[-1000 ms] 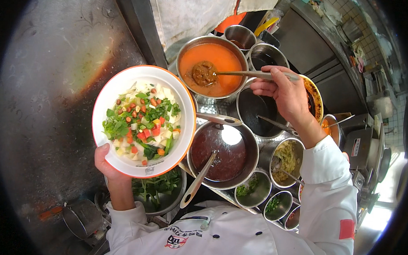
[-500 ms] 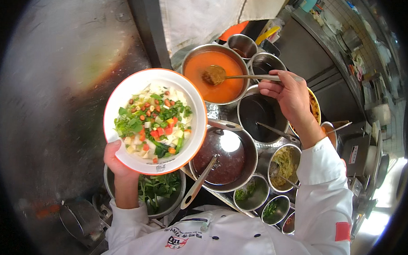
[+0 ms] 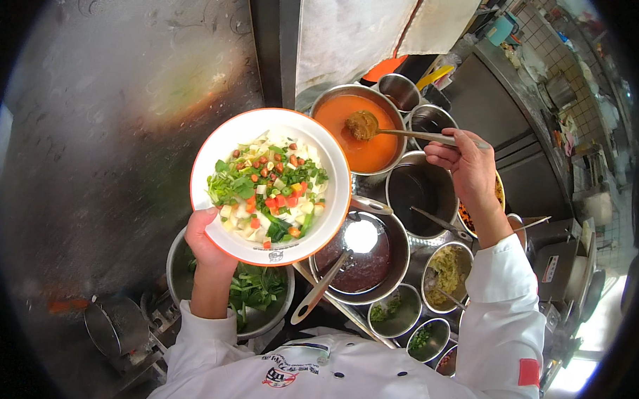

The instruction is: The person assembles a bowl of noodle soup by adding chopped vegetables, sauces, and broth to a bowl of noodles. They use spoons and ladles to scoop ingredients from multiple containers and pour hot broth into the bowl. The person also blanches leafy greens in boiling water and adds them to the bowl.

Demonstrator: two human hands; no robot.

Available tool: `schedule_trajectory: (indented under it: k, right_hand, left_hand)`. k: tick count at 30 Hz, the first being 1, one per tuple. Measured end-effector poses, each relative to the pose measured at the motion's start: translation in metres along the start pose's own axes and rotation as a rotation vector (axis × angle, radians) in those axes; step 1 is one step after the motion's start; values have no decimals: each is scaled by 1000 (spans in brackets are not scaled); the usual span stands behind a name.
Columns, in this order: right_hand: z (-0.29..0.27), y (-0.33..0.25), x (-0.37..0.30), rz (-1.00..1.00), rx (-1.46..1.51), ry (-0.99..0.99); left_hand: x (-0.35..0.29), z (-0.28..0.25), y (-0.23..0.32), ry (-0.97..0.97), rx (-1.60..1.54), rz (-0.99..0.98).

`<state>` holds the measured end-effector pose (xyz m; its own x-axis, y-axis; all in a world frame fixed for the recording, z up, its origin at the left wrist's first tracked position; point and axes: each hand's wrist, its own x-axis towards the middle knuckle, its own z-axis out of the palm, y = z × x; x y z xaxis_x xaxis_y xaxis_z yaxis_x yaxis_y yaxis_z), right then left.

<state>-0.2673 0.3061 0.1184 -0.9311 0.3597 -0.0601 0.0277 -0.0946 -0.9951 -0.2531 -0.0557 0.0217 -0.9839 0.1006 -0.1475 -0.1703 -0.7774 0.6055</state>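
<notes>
Left hand gripping one bowl (chopped vegetables), right hand grasping one ladle

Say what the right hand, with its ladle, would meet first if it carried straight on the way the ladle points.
Probably the white bowl: the right hand aims its ladle leftward over the orange sauce pot. Heights are unclear, so it might pass above.

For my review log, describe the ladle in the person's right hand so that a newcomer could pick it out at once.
Start at the white bowl of chopped vegetables in the left hand. Just right of it stands a steel pot of orange sauce. The ladle hangs over that pot, its long handle pinched by the right hand; unlike the spoons resting in neighbouring pots, its cup carries a brown paste.
</notes>
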Motion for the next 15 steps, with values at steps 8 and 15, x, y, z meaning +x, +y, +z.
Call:
schedule_trajectory:
  k: [8,15]
  right_hand:
    - [34,-44,-39,-119,64,-92]
    - [72,-43,-88,-113,9,-325]
  left_hand:
    - [1,8,1,-1,-40,-42]
    - [5,6,-5,-63,-103,-76]
